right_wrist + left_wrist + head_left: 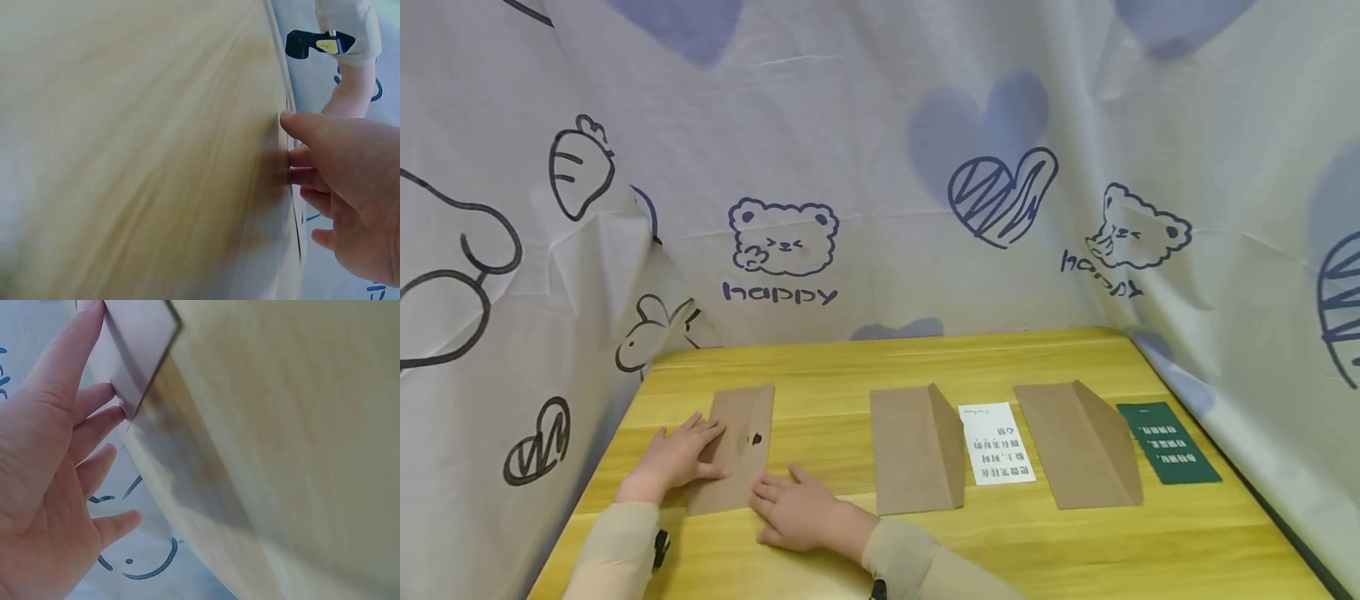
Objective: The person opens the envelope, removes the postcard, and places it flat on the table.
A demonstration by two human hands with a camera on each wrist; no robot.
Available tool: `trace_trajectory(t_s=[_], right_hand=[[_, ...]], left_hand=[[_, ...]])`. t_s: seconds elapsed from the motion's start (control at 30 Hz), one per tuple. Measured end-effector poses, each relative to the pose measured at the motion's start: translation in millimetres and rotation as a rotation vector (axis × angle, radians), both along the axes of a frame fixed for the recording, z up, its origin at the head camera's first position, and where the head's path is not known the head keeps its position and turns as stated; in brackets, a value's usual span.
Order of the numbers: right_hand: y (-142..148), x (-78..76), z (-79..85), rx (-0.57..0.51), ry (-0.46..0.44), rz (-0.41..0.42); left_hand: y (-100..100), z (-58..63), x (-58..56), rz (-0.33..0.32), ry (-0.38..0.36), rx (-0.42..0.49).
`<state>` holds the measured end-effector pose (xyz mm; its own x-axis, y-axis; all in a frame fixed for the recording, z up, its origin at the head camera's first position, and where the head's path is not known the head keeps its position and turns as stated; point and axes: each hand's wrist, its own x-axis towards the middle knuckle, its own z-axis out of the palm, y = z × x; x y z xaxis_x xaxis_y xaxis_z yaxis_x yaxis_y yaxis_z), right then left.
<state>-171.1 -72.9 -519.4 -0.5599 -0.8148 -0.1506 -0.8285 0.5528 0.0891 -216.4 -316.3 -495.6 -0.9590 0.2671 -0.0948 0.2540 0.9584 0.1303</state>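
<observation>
A brown paper envelope (741,475) lies flat at the left of the table, a small dark mark on its face. My left hand (673,454) rests at its left edge, fingers spread and thumb over the paper. In the left wrist view, fingertips of the left hand (50,444) touch the envelope (140,344) near a corner. Beside the lower right edge is my right hand (797,508), its fingertips at the paper. The right wrist view has the right hand (350,181) with fingers fairly straight along that edge, which is seen almost side-on.
Two more brown envelopes, one mid-table (904,450) and one further right (1071,450), lie with flaps unfolded. A white printed card (996,446) sits between them; a green printed card (1172,446) is at the far right. Patterned cloth (880,167) encloses the yellow wood-grain table (1075,550).
</observation>
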Motion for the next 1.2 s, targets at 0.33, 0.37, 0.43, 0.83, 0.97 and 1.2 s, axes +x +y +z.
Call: trace_trajectory(t_s=[0.33,0.37,0.43,0.83,0.97,1.2], right_hand=[[5,3.6,3.4,-0.029,0.030,0.056],[4,2.3,3.2,-0.030,0.037,0.060],[2,-0.3,3.0,-0.028,0.054,0.070],[-17,-24.9,0.2,0.003,0.164,0.120],[-19,-32.3,-0.8,0.028,0.190,0.168],[-15,-36.7,9.1,0.046,0.247,0.214]], left_hand=[[3,-1.9,7.5,-0.026,-0.018,0.006],[3,-2.3,8.3,-0.022,-0.021,0.006],[2,-2.7,9.4,-0.019,-0.025,0.004],[4,-3.0,11.8,-0.015,-0.045,0.039],[3,-4.5,11.1,-0.018,-0.046,0.038],[3,-5.4,12.1,-0.033,-0.032,0.011]])
